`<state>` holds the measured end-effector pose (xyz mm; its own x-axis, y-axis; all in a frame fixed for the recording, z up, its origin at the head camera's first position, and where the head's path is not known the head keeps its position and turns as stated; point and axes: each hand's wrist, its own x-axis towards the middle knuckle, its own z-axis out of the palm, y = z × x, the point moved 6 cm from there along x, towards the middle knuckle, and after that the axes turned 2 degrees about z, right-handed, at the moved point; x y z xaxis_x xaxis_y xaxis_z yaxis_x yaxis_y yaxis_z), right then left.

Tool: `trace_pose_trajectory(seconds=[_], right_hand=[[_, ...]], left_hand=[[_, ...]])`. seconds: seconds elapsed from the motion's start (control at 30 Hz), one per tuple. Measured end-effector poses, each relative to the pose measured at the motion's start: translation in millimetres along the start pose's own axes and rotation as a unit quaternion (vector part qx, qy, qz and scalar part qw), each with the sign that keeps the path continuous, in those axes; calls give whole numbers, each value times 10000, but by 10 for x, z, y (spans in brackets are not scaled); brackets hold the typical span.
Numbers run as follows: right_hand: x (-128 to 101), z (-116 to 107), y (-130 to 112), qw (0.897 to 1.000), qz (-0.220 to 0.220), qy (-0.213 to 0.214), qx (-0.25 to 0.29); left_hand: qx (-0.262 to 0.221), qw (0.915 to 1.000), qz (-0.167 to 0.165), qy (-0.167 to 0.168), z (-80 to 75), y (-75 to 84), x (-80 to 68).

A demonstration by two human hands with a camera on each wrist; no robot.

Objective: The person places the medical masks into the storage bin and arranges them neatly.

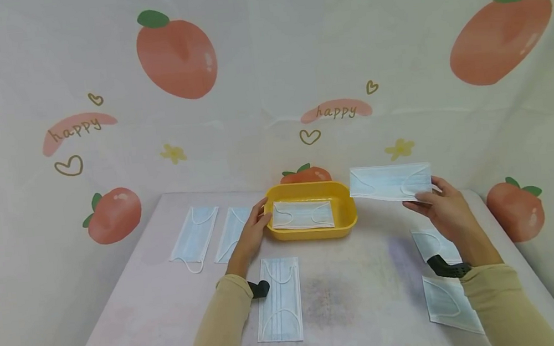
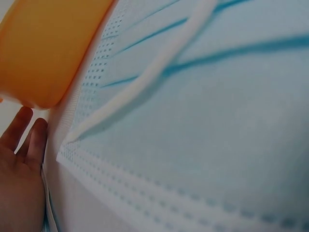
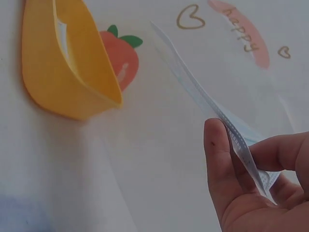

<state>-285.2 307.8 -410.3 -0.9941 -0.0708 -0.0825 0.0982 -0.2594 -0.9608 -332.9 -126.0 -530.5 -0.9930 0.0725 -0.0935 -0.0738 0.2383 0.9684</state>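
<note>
Starting nearest the wearer, 1 mask (image 1: pixel 279 301) lies on the table (image 1: pixel 359 299) with its long axis running from 6 to 12 o'clock, just beside the left sleeve, and 2 more masks (image 1: pixel 446 296) sit at about 4 o'clock under the right forearm. Farther out, the left hand (image 1: pixel 250 235) rests against the 9 o'clock end of the yellow tray (image 1: pixel 312 231); its fingers are nearly straight and touch the tray's wall without curling round anything, and the left wrist view shows the fingertips (image 2: pixel 26 133) just below the tray's edge. 2 masks (image 1: pixel 213 235) lie flat beyond that hand at 10 o'clock. 1 mask (image 1: pixel 303 215) already lies inside the tray, long axis from 9 to 3 o'clock. The right hand (image 1: pixel 443 210) pinches the held mask (image 1: pixel 390 182) by its lower right edge between thumb and fingers, as the right wrist view confirms, and holds it clear of the table. This held mask lies at 3 o'clock from the tray, just past its rim, with its long axis parallel to the tray's own. The tray therefore lies toward 9 o'clock from the right fingers, and the right hand is the one carrying.
</note>
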Motion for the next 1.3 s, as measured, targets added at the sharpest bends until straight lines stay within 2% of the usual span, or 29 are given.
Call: trace_pose_trajectory(seconds=[0.3,1.1,1.3], right_hand=[[69,369,59,9988,378,-159,-260],[201,955,346,9902,875,-332,-1042],[278,1082,436,9889,901,-454,-1094]], left_hand=[[46,9999,-100,77,-84,-1,-17],[55,9998,-167,96,-35,-3,-30],[-20,10000,-13,60,-13,34,-18]])
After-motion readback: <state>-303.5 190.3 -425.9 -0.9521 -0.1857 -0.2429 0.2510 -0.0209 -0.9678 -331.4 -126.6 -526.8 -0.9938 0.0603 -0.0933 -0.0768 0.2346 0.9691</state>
